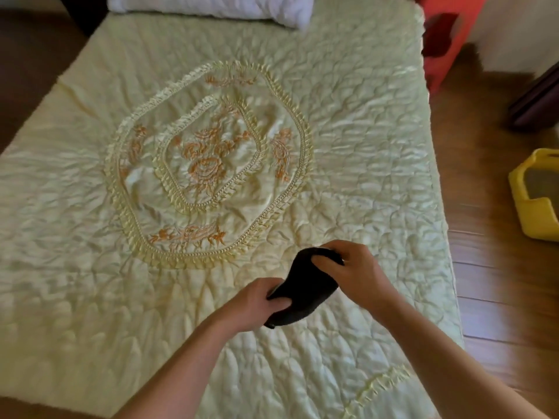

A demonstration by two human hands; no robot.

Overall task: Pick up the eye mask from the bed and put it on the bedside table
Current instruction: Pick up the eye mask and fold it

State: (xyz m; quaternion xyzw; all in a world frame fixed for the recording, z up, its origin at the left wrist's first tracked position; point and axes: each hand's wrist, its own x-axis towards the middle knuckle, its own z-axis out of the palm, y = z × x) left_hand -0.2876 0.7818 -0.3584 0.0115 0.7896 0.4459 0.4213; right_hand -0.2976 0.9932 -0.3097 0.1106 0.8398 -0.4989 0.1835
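A black eye mask [302,288] is held just above the near right part of the bed [90,207], which has a pale quilted cover with orange embroidered flowers. My left hand [260,300] grips the mask's near lower end. My right hand [354,267] pinches its far upper end. The mask stretches at a slant between both hands, and its ends are hidden under my fingers. A red stool-like piece [444,37] stands beside the bed's far right corner; whether it is the bedside table I cannot tell.
A white pillow [211,7] lies at the head of the bed. On the wooden floor [496,297] to the right stand a yellow basket [538,204] and a dark purple object [538,101].
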